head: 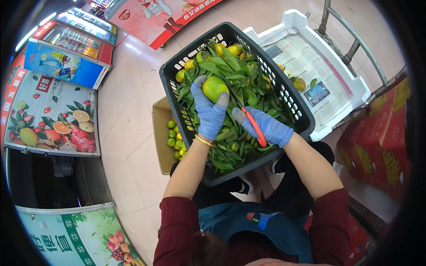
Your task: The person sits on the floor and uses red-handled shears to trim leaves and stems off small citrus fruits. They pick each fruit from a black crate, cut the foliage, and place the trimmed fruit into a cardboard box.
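In a blue knit glove, my left hand [210, 111] grips a green-yellow mandarin [215, 89] over the black plastic crate [301, 121]. My right hand [266, 124], gloved alike, holds scissors [254, 128] with red handles. Their dark blades [234, 93] point up and left, close beside the fruit; whether they touch it I cannot tell. Beneath both hands, the crate is heaped with green leaves [246, 78] and several mandarins [235, 49], mostly along its far side. The fingers around the red handles are partly hidden.
Left of the crate, a cardboard box [162, 133] holds loose green and orange mandarins [171, 133]. A white foam tray [357, 88] lined with newspaper [327, 96] stands at the right with a few mandarins [299, 83]. Red cartons [376, 139] and a metal rail [366, 50] flank it.
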